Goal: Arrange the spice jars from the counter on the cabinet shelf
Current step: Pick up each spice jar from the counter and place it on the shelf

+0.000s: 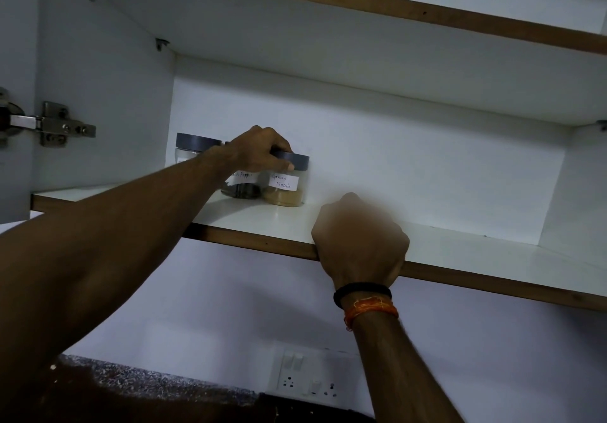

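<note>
Three clear spice jars with dark grey lids stand at the back left of the white cabinet shelf [460,251]. The rightmost jar [286,189], labelled Garam Masala, holds tan powder. My left hand [259,153] grips its lid from above. Beside it stands the black pepper jar [241,186], partly hidden by my left wrist. The third jar [192,148] sits furthest left, its lower part behind my forearm. My right hand [359,241] is closed over the shelf's wooden front edge, holding no jar.
The open cabinet has a left side wall with a metal hinge [49,125] and another shelf [394,5] overhead. Below are a white wall, a switch and socket plate [308,373], and a speckled dark counter [147,386].
</note>
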